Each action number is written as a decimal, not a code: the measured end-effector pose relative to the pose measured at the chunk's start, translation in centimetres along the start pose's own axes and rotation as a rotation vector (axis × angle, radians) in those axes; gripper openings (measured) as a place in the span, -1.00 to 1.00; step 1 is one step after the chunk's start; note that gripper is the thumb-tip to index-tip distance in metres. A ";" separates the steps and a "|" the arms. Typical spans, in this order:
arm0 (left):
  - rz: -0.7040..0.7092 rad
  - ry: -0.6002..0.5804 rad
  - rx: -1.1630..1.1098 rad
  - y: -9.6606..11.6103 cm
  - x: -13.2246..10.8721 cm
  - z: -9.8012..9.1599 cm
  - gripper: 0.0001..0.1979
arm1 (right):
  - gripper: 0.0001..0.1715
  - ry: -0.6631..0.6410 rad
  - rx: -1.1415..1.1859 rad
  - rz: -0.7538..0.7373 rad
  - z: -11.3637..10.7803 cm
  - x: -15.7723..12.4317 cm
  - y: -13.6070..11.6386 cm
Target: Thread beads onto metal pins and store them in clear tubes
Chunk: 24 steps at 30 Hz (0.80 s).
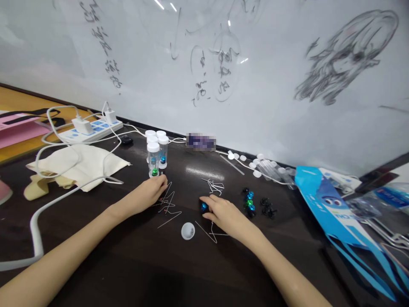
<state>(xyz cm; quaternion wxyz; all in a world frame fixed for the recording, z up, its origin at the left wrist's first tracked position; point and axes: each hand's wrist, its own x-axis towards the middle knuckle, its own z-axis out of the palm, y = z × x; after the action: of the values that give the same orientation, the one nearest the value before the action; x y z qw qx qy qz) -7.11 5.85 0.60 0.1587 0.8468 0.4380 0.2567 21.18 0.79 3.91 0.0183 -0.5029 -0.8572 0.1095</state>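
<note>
My left hand [156, 189] is closed just in front of the capped clear tubes [153, 158]; its fingertips are pinched, and whatever they hold is too small to make out. Beside it lie several thin bent wires [169, 204], some with tiny red tips. My right hand [220, 210] rests low over the table, thumb and fingers closed around a small shiny blue-and-black round part [204, 207]. More bent wire [214, 238] lies below that hand, and short white metal pieces [215, 186] lie beyond it. A small white cup-like cap [188, 231] sits between my hands.
Blue, green and black round parts [249, 202] and black pieces [268, 209] lie at right. White caps and clear tubes [268, 168] line the whiteboard. A blue bag [329, 209] stands far right. At left are a power strip [96, 130], white cables and cream cloth [86, 162].
</note>
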 end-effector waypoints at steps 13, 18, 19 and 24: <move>-0.194 0.017 -0.739 0.9 0.4 0.0 -0.86 | -0.71 0.145 0.149 -0.025 0.3 0.3 -0.6; -0.211 0.021 -0.779 0.9 0.3 -0.1 -0.80 | -0.64 0.198 0.201 -0.042 0.7 0.5 -0.7; -0.212 0.025 -0.796 0.9 0.3 -0.2 -0.80 | -0.63 0.203 0.223 -0.049 0.8 0.5 -0.7; -0.220 0.077 -0.923 1.6 0.2 -0.6 -0.83 | -0.64 0.271 0.310 -0.044 0.2 0.4 -1.1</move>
<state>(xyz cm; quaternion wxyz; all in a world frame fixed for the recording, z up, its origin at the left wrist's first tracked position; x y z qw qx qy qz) -6.32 5.15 1.98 0.5281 0.6262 0.3711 0.4374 20.07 0.58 3.94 0.2132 -0.4852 -0.8306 0.1711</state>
